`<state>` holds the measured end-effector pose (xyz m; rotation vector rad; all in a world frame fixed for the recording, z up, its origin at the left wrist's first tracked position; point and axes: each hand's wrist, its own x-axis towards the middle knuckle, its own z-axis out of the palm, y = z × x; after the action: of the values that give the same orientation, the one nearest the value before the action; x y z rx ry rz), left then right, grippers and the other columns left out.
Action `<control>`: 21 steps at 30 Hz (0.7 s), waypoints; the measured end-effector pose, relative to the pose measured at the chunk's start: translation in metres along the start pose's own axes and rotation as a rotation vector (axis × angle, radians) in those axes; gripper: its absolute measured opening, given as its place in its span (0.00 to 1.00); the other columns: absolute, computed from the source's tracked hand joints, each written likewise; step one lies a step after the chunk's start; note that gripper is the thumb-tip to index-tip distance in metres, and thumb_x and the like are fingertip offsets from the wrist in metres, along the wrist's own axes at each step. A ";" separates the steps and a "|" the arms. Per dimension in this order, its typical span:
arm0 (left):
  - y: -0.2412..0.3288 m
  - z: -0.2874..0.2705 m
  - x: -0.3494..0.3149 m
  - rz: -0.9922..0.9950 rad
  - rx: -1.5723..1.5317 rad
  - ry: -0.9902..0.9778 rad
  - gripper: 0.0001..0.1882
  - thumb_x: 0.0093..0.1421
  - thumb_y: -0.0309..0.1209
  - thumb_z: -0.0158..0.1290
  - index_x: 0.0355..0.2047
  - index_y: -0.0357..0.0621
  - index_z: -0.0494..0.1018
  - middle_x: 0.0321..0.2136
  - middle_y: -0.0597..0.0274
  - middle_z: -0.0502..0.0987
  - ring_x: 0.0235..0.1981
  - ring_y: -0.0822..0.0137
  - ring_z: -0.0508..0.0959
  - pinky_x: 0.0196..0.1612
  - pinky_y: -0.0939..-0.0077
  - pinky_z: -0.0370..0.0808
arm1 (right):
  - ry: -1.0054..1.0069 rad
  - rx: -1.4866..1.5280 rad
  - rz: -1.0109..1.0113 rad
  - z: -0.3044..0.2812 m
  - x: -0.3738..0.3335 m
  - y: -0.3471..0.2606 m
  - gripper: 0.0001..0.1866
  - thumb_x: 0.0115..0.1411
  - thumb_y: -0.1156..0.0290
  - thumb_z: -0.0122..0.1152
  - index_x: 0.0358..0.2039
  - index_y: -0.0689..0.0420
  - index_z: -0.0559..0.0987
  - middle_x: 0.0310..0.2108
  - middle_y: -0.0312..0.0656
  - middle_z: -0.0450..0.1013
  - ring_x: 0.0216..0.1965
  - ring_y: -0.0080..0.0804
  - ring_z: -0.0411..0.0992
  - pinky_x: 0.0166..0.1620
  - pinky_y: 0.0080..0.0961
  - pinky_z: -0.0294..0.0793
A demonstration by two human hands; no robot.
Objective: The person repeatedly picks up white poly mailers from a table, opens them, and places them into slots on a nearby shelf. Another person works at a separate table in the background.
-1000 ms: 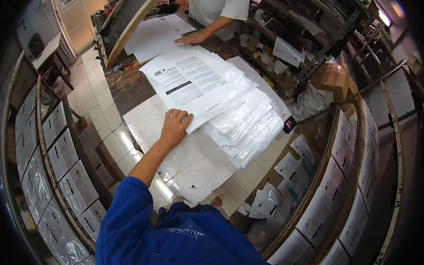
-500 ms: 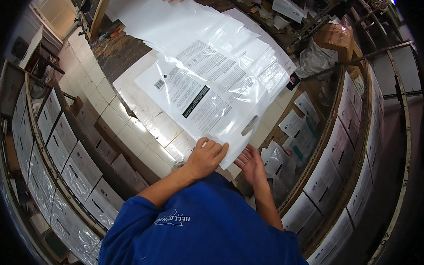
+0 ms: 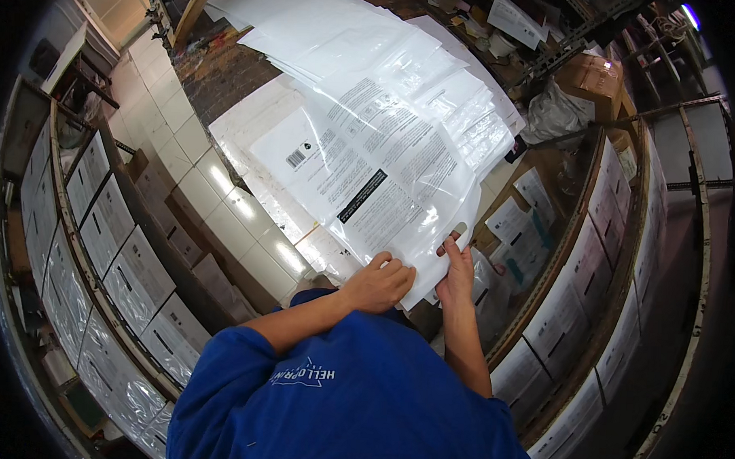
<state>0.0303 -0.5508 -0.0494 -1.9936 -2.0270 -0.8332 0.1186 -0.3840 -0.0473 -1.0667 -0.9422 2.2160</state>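
Observation:
A white plastic bag [image 3: 402, 170] with black printing, a barcode and a cut-out handle slot lies with its far part on the table, its near end lifted toward me. My left hand [image 3: 379, 283] is closed on the near left edge of the bag, with the fingers curled over it. At the slot, my right hand [image 3: 457, 273] pinches the right edge, thumb on top and the other fingers partly behind the plastic. Beyond it, more white plastic bags [image 3: 374, 45] lie fanned out and overlapping, shiny under the light.
The dark worktable [image 3: 215, 82] carries a white board [image 3: 246, 120] under the bags. Racks holding printed white bags curve along the left [image 3: 116, 229] and right [image 3: 555, 317]. A cardboard box [image 3: 591, 82] and a crumpled grey plastic bag [image 3: 556, 115] sit at the far right. Pale floor tiles [image 3: 187, 171] show at left.
My right hand has gone from open fingers beside the bag to a pinch at its handle slot. My left hand keeps its hold. Another person's hand at the far edge has left the view.

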 end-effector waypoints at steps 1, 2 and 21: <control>0.000 0.001 0.001 0.011 -0.001 0.001 0.16 0.51 0.32 0.49 0.37 0.34 0.74 0.31 0.61 0.70 0.35 0.65 0.71 0.46 0.66 0.66 | 0.005 -0.004 -0.007 0.000 0.001 -0.001 0.09 0.59 0.75 0.60 0.39 0.53 0.72 0.30 0.31 0.69 0.31 0.20 0.66 0.37 0.19 0.69; 0.001 0.001 0.001 0.015 -0.004 0.006 0.16 0.51 0.32 0.48 0.37 0.34 0.74 0.31 0.61 0.70 0.35 0.65 0.71 0.46 0.66 0.66 | 0.009 -0.010 -0.004 0.000 0.002 -0.002 0.09 0.59 0.75 0.61 0.39 0.53 0.72 0.30 0.31 0.69 0.30 0.19 0.65 0.37 0.18 0.69; 0.001 0.013 -0.004 0.107 -0.117 0.001 0.27 0.45 0.42 0.61 0.43 0.39 0.74 0.28 0.65 0.67 0.34 0.68 0.70 0.45 0.67 0.67 | 0.118 -0.212 -0.170 -0.009 0.012 -0.007 0.10 0.54 0.76 0.65 0.36 0.54 0.75 0.28 0.31 0.71 0.28 0.19 0.66 0.33 0.18 0.66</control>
<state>0.0347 -0.5481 -0.0620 -2.1415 -1.8929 -0.9496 0.1203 -0.3681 -0.0516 -1.1512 -1.1886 1.9264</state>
